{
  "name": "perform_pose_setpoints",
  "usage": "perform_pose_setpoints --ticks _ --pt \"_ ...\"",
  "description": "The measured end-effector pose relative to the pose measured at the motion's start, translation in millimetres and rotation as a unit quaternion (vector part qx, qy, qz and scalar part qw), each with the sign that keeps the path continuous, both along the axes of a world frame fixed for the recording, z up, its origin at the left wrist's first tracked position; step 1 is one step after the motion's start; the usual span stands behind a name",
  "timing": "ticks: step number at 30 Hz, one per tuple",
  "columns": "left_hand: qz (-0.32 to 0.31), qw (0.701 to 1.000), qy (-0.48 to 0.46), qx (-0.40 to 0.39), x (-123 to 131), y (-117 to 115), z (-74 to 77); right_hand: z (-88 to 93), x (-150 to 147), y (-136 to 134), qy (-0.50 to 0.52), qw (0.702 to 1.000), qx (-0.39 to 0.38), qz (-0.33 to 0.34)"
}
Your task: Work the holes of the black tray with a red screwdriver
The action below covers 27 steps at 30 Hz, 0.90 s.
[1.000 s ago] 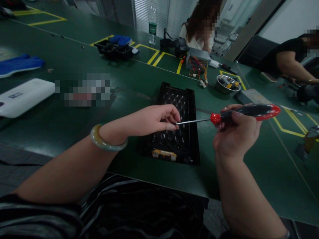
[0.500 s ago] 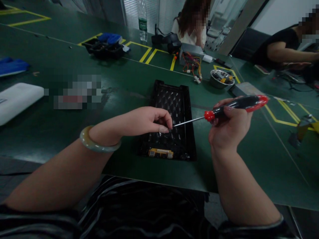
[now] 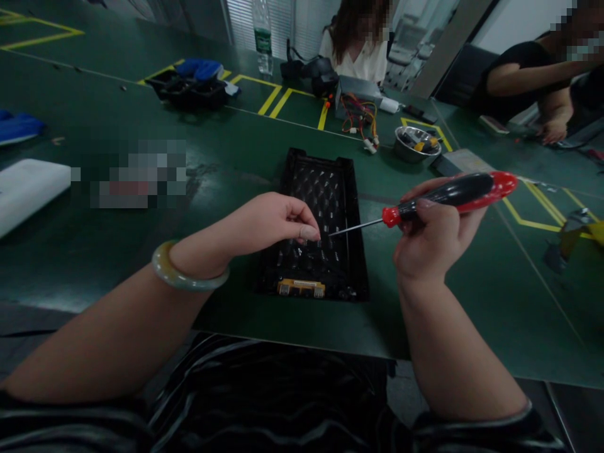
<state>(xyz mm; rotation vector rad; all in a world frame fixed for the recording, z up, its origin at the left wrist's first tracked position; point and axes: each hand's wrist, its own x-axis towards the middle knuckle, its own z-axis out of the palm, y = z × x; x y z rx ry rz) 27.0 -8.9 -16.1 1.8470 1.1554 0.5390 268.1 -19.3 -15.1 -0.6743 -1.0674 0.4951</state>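
My right hand (image 3: 436, 233) is closed around the red and black handle of a screwdriver (image 3: 455, 195). Its thin shaft points left, and the tip ends close to my left fingertips. Over a black panel (image 3: 356, 251) on the table, my left hand (image 3: 283, 220) pinches thumb and fingers together; whatever is between them is too small to make out. The panel is long, with raised edges and a diamond-patterned middle. At its near end sits a small yellow-orange circuit board (image 3: 302, 288) with ports. A pale bangle (image 3: 189, 277) is on my left wrist.
Beyond the panel stand a power supply (image 3: 356, 94) with coloured wires and a metal bowl (image 3: 415, 146) of small items. Farther left are a black tray (image 3: 184, 94) with blue gloves and a water bottle (image 3: 263, 44). A white box (image 3: 33, 189) lies left. Two people sit across.
My left fingertips have drawn slightly left and up, leaving a small gap from the screwdriver tip. The screwdriver stays in my right hand. The view has shifted a little.
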Motion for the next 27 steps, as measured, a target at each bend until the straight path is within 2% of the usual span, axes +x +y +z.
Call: perform_pose_setpoints --ticks 4,8,16,20,27 --pt "-0.004 0.999 0.034 0.002 -2 1 0.4 -1.5 -1 -2 -0.040 0.998 0.041 0.019" --pt "-0.031 0.998 0.050 0.010 0 0 1.9 -0.2 -4 -8 -0.086 0.995 0.038 0.044" --pt "-0.134 0.990 0.040 -0.001 11 -12 4.3 -2.5 -6 -10 -0.131 0.990 0.044 0.042" --pt "-0.157 0.985 0.071 0.000 16 -16 3.4 -3.8 -6 -9 -0.134 0.990 0.037 0.033" --pt "-0.173 0.963 0.176 0.108 21 -23 -3.9 -3.1 -6 -10 -0.129 0.991 0.016 0.029"
